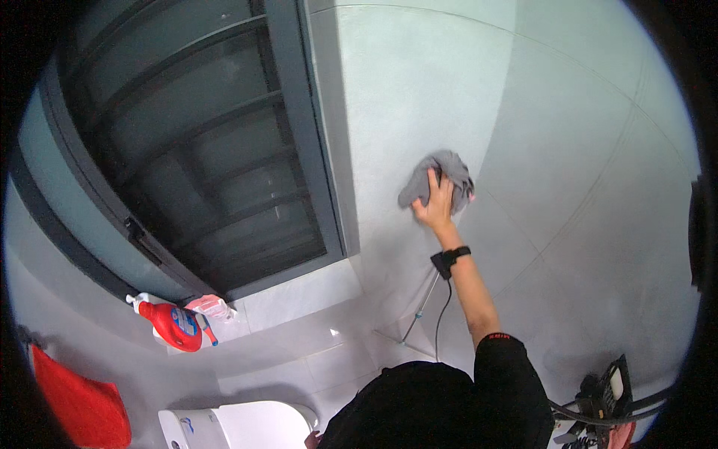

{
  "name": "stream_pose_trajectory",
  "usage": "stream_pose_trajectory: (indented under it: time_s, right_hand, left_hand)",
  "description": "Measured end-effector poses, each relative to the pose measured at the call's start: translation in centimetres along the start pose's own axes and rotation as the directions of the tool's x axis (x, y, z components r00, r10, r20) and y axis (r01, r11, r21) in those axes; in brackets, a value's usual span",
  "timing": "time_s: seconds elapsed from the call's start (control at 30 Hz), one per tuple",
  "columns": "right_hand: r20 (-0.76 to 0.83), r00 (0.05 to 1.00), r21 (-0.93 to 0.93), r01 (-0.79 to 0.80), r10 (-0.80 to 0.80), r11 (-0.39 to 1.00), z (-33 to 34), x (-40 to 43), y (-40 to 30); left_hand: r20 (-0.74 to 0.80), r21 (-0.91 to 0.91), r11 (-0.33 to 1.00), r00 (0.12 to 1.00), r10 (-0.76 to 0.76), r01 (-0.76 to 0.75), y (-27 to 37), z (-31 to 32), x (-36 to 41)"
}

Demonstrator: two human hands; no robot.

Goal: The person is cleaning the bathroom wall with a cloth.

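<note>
My right hand presses a crumpled grey cloth flat against the pale tiled wall, its fingers spread over the cloth. A black band with a small box and a cable is strapped to the wrist. Only a few fingertips of my left hand show at the bottom edge, beside the white toilet; whether they hold anything is hidden. Left of the cloth stands a dark grey framed window. A thin metal stand is below the right hand.
On the window ledge are a red detergent bottle, a pink-and-white package and a blue-and-red handled tool. A red towel hangs at lower left. Assorted items on a rack are at lower right, with a dark hose.
</note>
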State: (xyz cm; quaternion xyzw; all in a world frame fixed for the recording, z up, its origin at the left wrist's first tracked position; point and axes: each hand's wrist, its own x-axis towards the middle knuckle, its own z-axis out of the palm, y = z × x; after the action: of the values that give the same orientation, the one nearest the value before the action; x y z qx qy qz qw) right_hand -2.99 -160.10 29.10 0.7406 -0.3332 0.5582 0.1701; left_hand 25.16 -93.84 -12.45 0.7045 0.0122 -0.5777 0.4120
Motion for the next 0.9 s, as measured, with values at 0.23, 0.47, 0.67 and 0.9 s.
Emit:
stream_pose_trajectory:
  time_s: [0.23, 0.47, 0.67, 0.9]
  right_hand:
    - [-0.222, 0.966, -0.111, 0.108, -0.13, 0.988, -8.5, 20.2, 4.1]
    - [-0.438, 0.833, -0.2, 0.278, -0.339, 0.94, -14.2, 40.7, -1.4]
    - [-0.194, 0.731, -0.653, 0.401, -0.654, 0.642, -20.6, 48.6, 2.1]
    - [-0.102, 0.925, -0.995, -0.101, -0.365, 0.022, -26.6, 50.2, 8.5]
  left_hand:
    - [0.048, 0.079, 0.996, 0.998, 0.03, -0.033, 5.5, 2.3, 4.0]
    - [0.188, 0.149, 0.985, 0.981, 0.055, -0.083, 10.1, 7.5, 7.7]
    - [0.32, 0.264, 0.956, 0.947, 0.038, -0.128, 14.2, 14.5, 13.8]
    - [0.386, 0.357, 0.927, 0.922, -0.032, -0.117, 20.0, 21.6, 24.4]
